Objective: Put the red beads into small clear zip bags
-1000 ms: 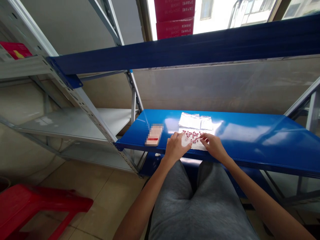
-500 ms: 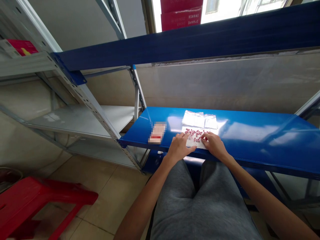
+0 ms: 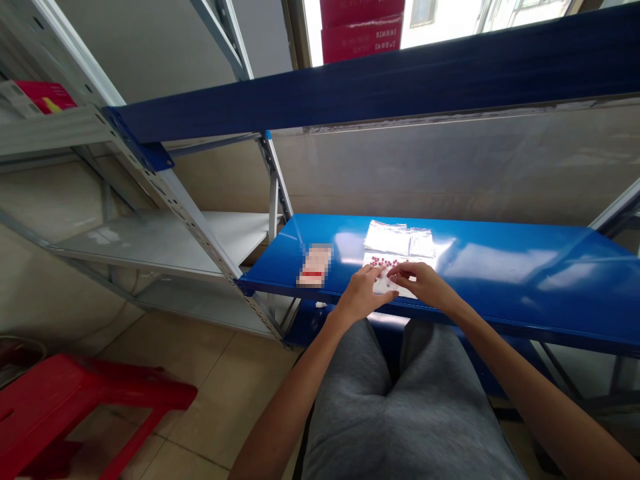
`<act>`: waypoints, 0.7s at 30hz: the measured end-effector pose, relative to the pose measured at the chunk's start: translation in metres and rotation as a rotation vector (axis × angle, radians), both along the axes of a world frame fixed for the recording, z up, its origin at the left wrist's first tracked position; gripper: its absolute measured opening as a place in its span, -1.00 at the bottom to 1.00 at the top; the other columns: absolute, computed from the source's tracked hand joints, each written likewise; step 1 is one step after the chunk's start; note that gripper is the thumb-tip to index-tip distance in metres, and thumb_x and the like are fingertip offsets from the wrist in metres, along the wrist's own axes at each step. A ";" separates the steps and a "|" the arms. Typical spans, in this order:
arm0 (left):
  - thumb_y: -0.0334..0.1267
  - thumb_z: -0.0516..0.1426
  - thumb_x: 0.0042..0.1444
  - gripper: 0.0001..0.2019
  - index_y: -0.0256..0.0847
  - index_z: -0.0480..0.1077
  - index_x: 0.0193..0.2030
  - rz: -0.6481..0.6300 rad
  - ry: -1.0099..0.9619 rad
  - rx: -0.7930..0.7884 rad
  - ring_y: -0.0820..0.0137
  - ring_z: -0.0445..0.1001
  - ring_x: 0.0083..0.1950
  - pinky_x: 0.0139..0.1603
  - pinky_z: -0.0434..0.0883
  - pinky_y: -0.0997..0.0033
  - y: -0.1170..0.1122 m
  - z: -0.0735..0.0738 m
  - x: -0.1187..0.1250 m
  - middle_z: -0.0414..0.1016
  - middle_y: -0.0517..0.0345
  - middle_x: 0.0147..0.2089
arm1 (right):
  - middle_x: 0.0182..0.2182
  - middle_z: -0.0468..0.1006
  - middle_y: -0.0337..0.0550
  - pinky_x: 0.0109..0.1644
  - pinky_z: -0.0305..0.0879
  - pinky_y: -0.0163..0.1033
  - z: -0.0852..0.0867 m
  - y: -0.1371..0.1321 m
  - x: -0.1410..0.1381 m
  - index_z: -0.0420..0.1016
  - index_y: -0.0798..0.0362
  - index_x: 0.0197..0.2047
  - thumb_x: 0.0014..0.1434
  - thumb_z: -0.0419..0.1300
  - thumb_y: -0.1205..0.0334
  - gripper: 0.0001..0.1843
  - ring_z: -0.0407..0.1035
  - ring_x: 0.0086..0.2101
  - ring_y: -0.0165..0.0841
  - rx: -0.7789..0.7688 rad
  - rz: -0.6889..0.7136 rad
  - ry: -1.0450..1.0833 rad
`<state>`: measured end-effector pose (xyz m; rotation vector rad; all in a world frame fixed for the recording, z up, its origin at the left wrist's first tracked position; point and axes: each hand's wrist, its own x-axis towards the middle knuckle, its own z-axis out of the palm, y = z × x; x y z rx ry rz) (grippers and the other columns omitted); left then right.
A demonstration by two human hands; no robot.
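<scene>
Small red bead-like pieces (image 3: pixel 384 262) lie scattered on a white sheet (image 3: pixel 371 255) near the front edge of the blue shelf. My left hand (image 3: pixel 361 292) rests at the sheet's left side, thumb stretched away from the fingers, which reach the edge of the pieces. Over the sheet's right part, my right hand (image 3: pixel 423 283) has its thumb and fingertips pinched together close to the left fingertips. Whatever is in that pinch is too small to make out. The two hands cover much of the sheet and some of the pieces.
Shiny clear plastic bags (image 3: pixel 387 237) lie behind the sheet on the blue shelf (image 3: pixel 505 267). To the left is a blurred-out flat pinkish item (image 3: pixel 315 265). A blue beam (image 3: pixel 350 93) crosses above. A red stool (image 3: pixel 65 393) stands at lower left.
My right hand has moved left across the sheet to the left fingertips, its fingers now pinched and covering more of the red pieces. My left hand has barely shifted.
</scene>
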<state>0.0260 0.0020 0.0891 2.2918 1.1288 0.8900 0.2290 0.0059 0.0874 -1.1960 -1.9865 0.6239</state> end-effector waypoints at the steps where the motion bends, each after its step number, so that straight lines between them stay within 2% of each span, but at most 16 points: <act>1: -0.09 0.34 0.11 -0.43 -0.27 0.44 0.23 0.008 -0.007 -0.005 0.10 0.49 0.21 0.25 0.43 0.15 0.001 0.000 -0.001 0.52 -0.12 0.19 | -0.28 0.69 -0.09 -0.20 0.34 -0.19 -0.002 0.001 0.002 0.64 0.03 -0.21 0.27 0.15 0.12 -0.75 0.49 -0.30 -0.26 0.012 -0.036 -0.009; 6: -0.12 0.35 0.09 -0.41 -0.30 0.44 0.24 0.060 0.016 -0.012 0.08 0.50 0.20 0.27 0.43 0.09 0.003 0.000 -0.007 0.52 -0.16 0.20 | -0.35 0.65 -0.09 -0.22 0.30 -0.21 -0.022 0.002 0.010 0.61 0.05 -0.24 0.24 0.16 0.25 -0.82 0.47 -0.36 -0.26 0.066 -0.278 -0.193; 12: -0.12 0.35 0.09 -0.37 -0.29 0.41 0.28 0.071 0.043 -0.009 0.08 0.51 0.19 0.26 0.43 0.07 0.006 -0.001 -0.010 0.52 -0.15 0.19 | -0.22 0.61 -0.05 -0.17 0.26 -0.23 -0.041 0.003 0.004 0.57 0.03 -0.24 0.27 0.16 0.27 -0.86 0.48 -0.22 -0.22 0.092 -0.339 -0.388; 17: -0.12 0.35 0.09 -0.40 -0.28 0.43 0.26 0.070 0.050 -0.003 0.08 0.51 0.18 0.25 0.44 0.09 0.006 -0.002 -0.011 0.53 -0.13 0.17 | -0.24 0.59 -0.04 -0.17 0.25 -0.23 -0.043 0.007 0.004 0.57 0.04 -0.27 0.27 0.15 0.29 -0.84 0.46 -0.23 -0.23 0.075 -0.343 -0.424; 21: -0.09 0.32 0.12 -0.42 -0.27 0.43 0.25 0.055 0.064 -0.009 0.07 0.50 0.20 0.26 0.43 0.07 0.004 -0.003 -0.010 0.52 -0.14 0.19 | -0.33 0.60 -0.07 -0.21 0.24 -0.22 -0.032 0.005 0.007 0.58 0.06 -0.28 0.25 0.17 0.25 -0.84 0.44 -0.31 -0.25 0.078 -0.320 -0.287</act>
